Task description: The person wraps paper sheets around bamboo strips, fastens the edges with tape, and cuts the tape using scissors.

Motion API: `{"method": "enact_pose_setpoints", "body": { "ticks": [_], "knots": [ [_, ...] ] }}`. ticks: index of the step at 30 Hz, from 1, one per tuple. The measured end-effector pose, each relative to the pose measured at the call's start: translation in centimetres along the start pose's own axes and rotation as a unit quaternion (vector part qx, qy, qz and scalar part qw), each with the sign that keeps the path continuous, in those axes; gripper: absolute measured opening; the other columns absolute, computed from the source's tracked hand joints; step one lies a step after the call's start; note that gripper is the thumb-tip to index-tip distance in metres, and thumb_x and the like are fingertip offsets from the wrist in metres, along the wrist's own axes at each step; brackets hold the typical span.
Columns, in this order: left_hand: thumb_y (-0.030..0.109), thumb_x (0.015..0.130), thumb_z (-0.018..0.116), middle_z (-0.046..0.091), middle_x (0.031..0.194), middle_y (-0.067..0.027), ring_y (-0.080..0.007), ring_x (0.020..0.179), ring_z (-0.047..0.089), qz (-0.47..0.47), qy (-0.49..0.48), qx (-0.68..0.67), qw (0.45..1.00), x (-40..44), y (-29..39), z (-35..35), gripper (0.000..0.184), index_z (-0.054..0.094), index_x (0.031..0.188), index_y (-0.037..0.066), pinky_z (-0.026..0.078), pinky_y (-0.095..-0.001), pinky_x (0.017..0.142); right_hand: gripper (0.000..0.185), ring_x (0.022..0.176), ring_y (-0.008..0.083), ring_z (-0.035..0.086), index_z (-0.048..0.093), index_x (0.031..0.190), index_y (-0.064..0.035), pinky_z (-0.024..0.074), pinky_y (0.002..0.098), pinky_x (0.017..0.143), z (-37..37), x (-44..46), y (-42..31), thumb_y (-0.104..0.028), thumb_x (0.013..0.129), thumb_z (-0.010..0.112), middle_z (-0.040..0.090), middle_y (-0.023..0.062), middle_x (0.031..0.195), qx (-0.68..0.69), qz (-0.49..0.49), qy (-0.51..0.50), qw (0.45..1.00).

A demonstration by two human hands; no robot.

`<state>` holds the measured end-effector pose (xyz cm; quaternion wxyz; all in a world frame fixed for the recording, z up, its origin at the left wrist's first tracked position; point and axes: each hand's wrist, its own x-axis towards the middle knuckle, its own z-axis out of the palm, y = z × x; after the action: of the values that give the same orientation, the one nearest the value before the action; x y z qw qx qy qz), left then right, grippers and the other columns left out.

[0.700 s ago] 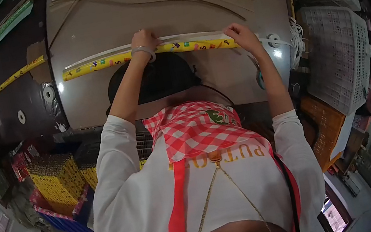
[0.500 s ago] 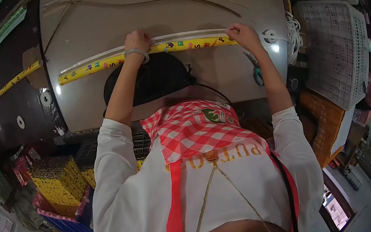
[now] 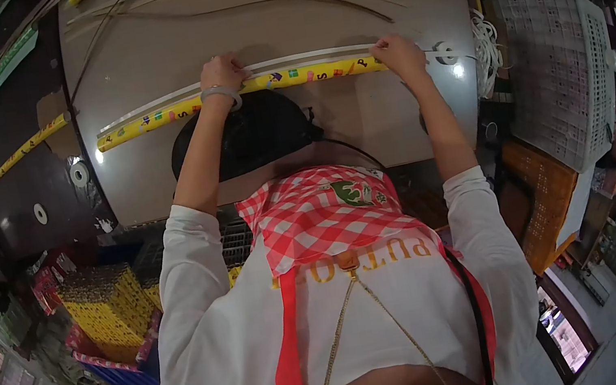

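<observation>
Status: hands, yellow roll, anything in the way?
Left hand, right hand at white strip. Yellow roll lengthwise across table. Black object close on near side; contact unclear.

I am watching the left hand point(image 3: 223, 71) bending its fingers at the white strip point(image 3: 301, 58) running along the far side of a yellow patterned tube point(image 3: 320, 72), while the right hand point(image 3: 398, 57) is touching the tube's right end. On the tabletop point(image 3: 137, 66), the tube is nearly reaching the left edge, a black bag-like object point(image 3: 264, 130) is lying toward the near edge, and a white spool point(image 3: 439, 51) is sitting by the right edge.
</observation>
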<state>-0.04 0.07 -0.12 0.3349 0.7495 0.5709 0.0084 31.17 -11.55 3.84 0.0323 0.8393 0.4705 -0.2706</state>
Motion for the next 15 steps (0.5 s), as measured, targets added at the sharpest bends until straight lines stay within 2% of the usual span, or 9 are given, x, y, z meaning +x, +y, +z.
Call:
{"method": "enact_pose_setpoints", "body": {
  "ticks": [15],
  "knots": [
    [0.024,0.061,0.072,0.062,0.079,-0.013,-0.0293,0.078,0.059,-0.005,-0.021,-0.006,1.0,0.0,0.1,0.0,0.025,0.064,0.078,0.008,0.048,-0.0374,0.069,0.024,0.077,0.0268,0.06,0.065,0.08,-0.0157,0.046,0.0393,0.066,0.6,0.6,-0.5,-0.036,0.069,0.058,0.064,0.0049,0.08,-0.055,0.023,0.018,0.998]
  ]
}}
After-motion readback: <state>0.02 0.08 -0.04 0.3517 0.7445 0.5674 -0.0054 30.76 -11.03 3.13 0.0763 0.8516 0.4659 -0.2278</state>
